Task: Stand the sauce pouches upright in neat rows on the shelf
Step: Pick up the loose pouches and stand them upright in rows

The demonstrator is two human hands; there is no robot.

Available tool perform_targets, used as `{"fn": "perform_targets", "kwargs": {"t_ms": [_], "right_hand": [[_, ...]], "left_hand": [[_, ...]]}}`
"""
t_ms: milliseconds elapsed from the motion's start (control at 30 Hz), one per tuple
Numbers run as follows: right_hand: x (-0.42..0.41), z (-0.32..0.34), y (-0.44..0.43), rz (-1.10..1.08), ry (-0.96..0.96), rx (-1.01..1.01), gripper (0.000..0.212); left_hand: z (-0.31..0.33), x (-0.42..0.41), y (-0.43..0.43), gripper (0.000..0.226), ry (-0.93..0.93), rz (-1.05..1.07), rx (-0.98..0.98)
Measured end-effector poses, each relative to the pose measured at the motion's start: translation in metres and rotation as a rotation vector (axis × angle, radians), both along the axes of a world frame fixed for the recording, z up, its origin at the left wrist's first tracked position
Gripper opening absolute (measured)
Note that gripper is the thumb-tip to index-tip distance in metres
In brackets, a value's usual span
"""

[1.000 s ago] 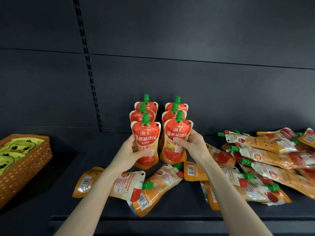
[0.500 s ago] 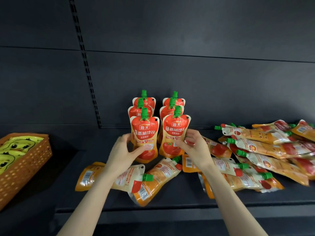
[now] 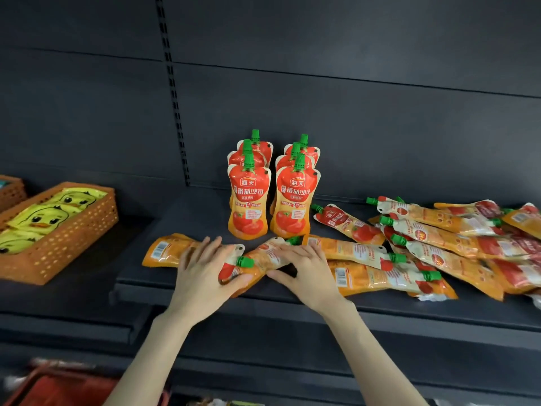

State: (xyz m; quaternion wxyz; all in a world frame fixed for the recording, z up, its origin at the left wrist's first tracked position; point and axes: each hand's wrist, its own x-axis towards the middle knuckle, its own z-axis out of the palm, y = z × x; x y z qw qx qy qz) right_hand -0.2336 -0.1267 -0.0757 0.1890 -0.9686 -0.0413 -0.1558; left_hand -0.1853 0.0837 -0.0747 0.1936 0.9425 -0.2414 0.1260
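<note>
Six red-and-orange sauce pouches with green caps stand upright in two rows of three on the dark shelf (image 3: 190,212); the front pair are the left pouch (image 3: 248,200) and the right pouch (image 3: 292,203). In front of them two pouches lie flat. My left hand (image 3: 202,271) lies over the left lying pouch (image 3: 164,249), thumb curled under its capped end. My right hand (image 3: 307,268) covers the diagonal lying pouch (image 3: 262,257), thumb at its near edge. More pouches lie in a loose pile (image 3: 439,230) to the right.
An orange perforated basket (image 3: 67,238) of yellow duck-print packets sits on the shelf at the left. A slotted upright (image 3: 175,112) runs up the dark back panel. A red basket (image 3: 58,388) shows, blurred, at the bottom left below the shelf.
Both hands have let go of the front standing pouches and dropped to the two pouches lying in front. The view has tilted downward.
</note>
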Motion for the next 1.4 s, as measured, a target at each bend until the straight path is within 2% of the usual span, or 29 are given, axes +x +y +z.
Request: {"fn": "perform_targets", "kwargs": {"t_ms": [133,200,433,600,800,933,1033,1133,1233,1300,1400], "right_hand": [[-0.003,0.002,-0.005,0.045,0.024,0.061,0.053],[-0.006,0.004,-0.003,0.065,0.055,0.075,0.051],[-0.009,0.002,0.008,0.137,-0.047,0.22,0.029],[-0.007,0.017,0.027,0.121,-0.193,0.347,0.018],[-0.004,0.057,0.041,0.08,-0.231,0.329,0.026],[-0.006,0.085,0.04,0.055,-0.181,0.178,0.026],[-0.012,0.096,0.032,0.065,-0.138,0.229,0.018],[-0.02,0.107,0.021,0.052,-0.168,0.288,0.022],[-0.025,0.119,0.01,0.013,-0.227,0.334,0.028],[-0.026,0.124,0.004,-0.015,-0.257,0.322,0.029],[-0.021,0.125,0.0,-0.059,-0.28,0.2,0.03]], "left_hand": [[-0.001,-0.008,0.01,0.09,0.012,-0.065,-0.025],[0.0,-0.012,0.015,0.082,0.024,-0.08,-0.075],[-0.005,-0.017,0.03,0.053,0.014,-0.163,-0.201],[0.021,-0.019,0.039,0.047,0.095,-0.205,-0.494],[0.062,-0.016,0.039,0.012,0.295,-0.214,-0.821],[0.071,-0.008,0.02,0.013,0.376,-0.295,-0.757],[0.076,-0.002,0.006,0.036,0.453,-0.323,-0.667],[0.084,0.007,-0.003,0.042,0.525,-0.348,-0.661],[0.093,0.015,-0.01,0.066,0.661,-0.387,-0.656],[0.097,0.016,-0.017,0.056,0.713,-0.421,-0.627],[0.098,0.015,-0.027,0.041,0.697,-0.443,-0.636]]}}
